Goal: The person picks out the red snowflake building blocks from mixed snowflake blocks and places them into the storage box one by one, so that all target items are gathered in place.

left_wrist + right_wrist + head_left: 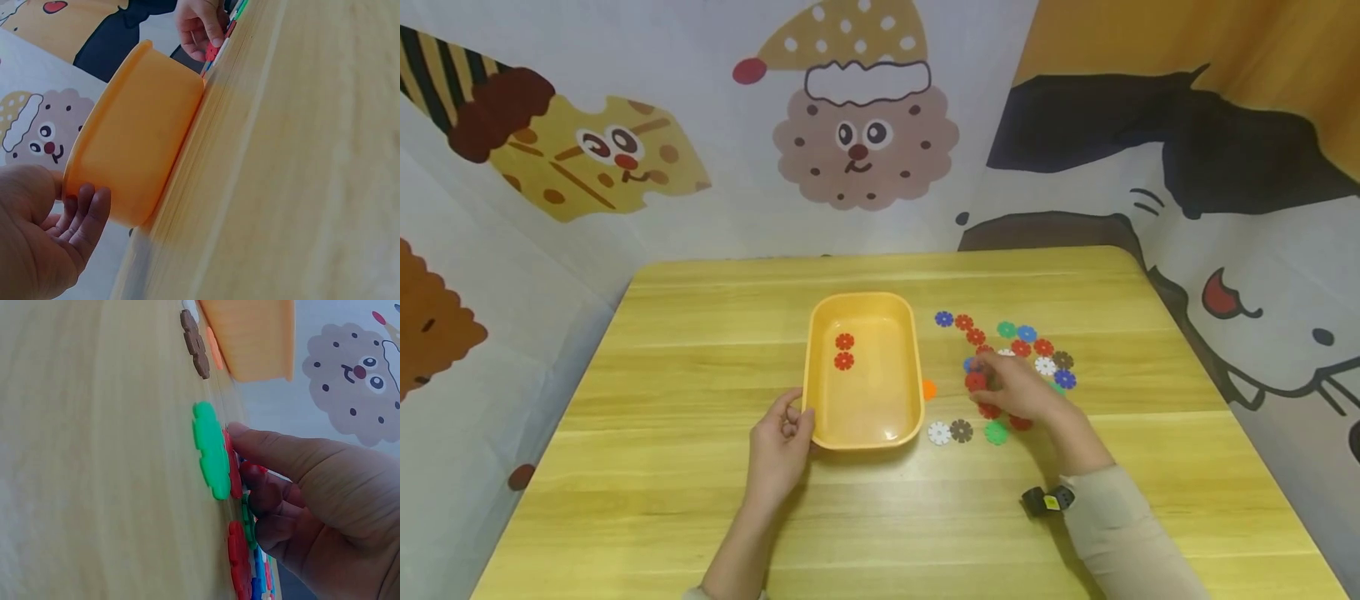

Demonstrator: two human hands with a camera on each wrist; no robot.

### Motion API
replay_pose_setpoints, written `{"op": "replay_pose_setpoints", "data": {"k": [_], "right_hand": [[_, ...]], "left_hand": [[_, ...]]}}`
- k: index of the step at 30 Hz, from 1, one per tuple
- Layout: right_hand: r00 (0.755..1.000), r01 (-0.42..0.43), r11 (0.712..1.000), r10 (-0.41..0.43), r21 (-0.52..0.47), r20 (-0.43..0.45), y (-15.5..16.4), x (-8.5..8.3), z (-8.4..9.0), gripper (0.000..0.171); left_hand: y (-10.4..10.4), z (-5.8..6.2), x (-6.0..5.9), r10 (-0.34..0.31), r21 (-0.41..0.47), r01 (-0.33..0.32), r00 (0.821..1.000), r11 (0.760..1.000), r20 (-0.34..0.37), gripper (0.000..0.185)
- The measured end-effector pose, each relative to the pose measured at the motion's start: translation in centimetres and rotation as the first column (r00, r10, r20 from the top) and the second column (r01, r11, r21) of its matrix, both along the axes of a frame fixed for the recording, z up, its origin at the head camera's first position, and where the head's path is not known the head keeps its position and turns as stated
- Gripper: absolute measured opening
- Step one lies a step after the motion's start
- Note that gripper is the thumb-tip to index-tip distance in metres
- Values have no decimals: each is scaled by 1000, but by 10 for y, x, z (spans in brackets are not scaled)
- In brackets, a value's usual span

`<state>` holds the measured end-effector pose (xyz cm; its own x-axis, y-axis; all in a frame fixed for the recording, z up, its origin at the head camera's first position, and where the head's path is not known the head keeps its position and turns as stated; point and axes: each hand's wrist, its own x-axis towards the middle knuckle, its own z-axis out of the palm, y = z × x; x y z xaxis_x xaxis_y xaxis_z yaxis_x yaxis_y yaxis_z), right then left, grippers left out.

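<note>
My left hand [778, 454] grips the near left rim of a yellow-orange plastic tray [917, 367], thumb at the rim and fingers curled against the outer wall [134, 125]. Two red notched discs [844, 361] lie inside the tray toward its left side. To the right of the tray, my right hand [1026, 392] pinches a red notched disc [976, 382] between thumb and fingers, low over a spread of similar discs. In the right wrist view a green disc [211, 450] lies just beside the right thumb, with a red disc [239, 559] closer to the camera.
Loose blue, white, brown [961, 431], green [996, 432] and red [1043, 347] discs lie on the wooden table [700, 350]. An orange disc [929, 390] sits against the tray's right side. A black device [1047, 500] is at the right wrist. Cartoon-printed cloth [700, 225] hangs behind the table.
</note>
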<state>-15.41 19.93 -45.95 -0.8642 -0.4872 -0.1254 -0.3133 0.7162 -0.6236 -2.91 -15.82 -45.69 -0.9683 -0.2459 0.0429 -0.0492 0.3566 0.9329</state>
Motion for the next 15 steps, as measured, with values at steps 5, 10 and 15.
{"op": "replay_pose_setpoints", "data": {"k": [5, 10, 15], "right_hand": [[1000, -3, 1000, 3, -4, 18, 0, -2, -1, 36], [1000, 16, 1000, -16, -27, 12, -2, -4, -1, 34], [999, 29, 995, -33, -99, -33, -5, -4, 0, 27]], "left_hand": [[-1, 0, -1, -3, 3, 3, 1000, 1000, 1, 39], [-2, 0, -2, -13, 3, 13, 1000, 1000, -12, 39], [-2, 1, -1, -14, 24, 14, 1000, 1000, 2, 39]]}}
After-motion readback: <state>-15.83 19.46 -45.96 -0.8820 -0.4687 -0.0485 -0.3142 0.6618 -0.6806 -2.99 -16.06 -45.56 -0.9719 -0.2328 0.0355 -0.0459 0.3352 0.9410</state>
